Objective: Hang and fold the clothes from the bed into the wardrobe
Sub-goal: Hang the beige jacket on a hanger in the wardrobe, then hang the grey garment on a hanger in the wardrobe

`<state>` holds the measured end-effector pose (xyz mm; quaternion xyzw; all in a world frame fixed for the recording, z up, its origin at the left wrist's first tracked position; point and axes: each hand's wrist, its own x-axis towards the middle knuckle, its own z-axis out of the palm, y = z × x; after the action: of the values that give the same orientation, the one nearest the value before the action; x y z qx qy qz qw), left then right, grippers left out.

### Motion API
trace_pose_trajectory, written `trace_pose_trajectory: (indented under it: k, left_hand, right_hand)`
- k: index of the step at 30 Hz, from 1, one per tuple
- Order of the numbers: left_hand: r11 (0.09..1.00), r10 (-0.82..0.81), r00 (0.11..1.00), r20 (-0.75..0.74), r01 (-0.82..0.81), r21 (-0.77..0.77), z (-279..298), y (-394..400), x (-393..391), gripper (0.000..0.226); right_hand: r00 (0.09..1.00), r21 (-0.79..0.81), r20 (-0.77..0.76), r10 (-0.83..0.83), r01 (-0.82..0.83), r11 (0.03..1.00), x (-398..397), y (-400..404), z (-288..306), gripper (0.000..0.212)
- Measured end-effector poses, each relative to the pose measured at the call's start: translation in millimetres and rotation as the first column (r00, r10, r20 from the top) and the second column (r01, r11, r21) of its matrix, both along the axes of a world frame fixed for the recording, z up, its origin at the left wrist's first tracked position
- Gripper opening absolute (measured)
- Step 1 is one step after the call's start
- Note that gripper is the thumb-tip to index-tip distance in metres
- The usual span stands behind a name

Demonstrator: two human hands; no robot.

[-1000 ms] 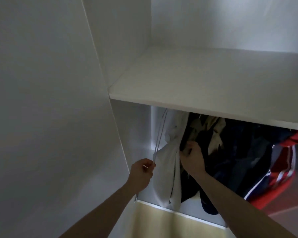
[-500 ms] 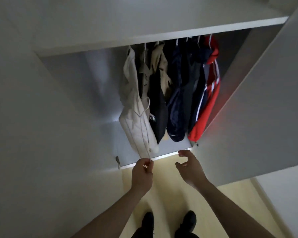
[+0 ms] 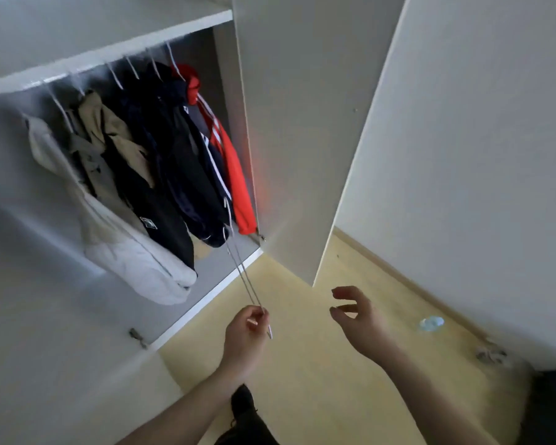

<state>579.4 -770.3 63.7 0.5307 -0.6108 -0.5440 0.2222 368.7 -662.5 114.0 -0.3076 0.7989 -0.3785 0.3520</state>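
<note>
The open wardrobe (image 3: pixel 109 51) has several garments on hangers under its shelf: a white padded jacket (image 3: pixel 135 261), a beige one (image 3: pixel 109 130), a black one (image 3: pixel 161 226), a navy one (image 3: pixel 187 175) and a red one (image 3: pixel 238 181). My left hand (image 3: pixel 243 342) pinches the lower end of thin wire hangers (image 3: pixel 243 271), which bear no clothes and reach up toward the navy jacket's hem. My right hand (image 3: pixel 360 326) hovers to the right above the floor, fingers loosely curved, holding nothing. The bed is out of view.
A wardrobe door (image 3: pixel 302 123) stands open on the right and another (image 3: pixel 45 348) on the left. A white wall (image 3: pixel 463 155) runs along the right. On the yellow floor (image 3: pixel 318 396) lies a small pale blue object (image 3: pixel 430 323). My black shoe (image 3: pixel 243 403) shows below.
My view swung down and right, away from the shelf. My left hand drew the wire hangers out of the wardrobe; my right hand left the hanging clothes and moved out over the floor.
</note>
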Motion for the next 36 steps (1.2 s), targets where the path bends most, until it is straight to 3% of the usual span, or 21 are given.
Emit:
trace_pose_trajectory:
  k: [9,16,24,30,36]
  left_hand:
    - [0.914,-0.403,0.915,0.017,0.403,-0.050,1,190,-104,0.016]
    - [0.653,-0.749,0.661,0.034,0.747,-0.123,15,295,-178,0.014]
    - [0.174,-0.971,0.206,0.124,0.957,-0.231,38,379,-288,0.021]
    - [-0.102,-0.988,-0.064,0.141,0.955,-0.278,37,453,-369,0.017]
    - [-0.390,-0.919,-0.351,0.180,0.878,-0.278,41,518,-439,0.015]
  right_hand:
    - [0.964,0.056,0.043,-0.262,0.259,0.964,-70,241,-1,0.018]
    - [0.829,0.018,0.068,-0.555,0.555,0.832,-89,392,-11,0.016]
    - [0.528,-0.037,0.125,-0.840,0.849,0.528,-102,512,-10,0.011]
    - [0.230,-0.049,0.284,-0.931,0.973,0.225,-120,575,-3,0.015]
    - [-0.075,0.020,0.427,-0.901,0.997,-0.073,-144,626,4,0.012]
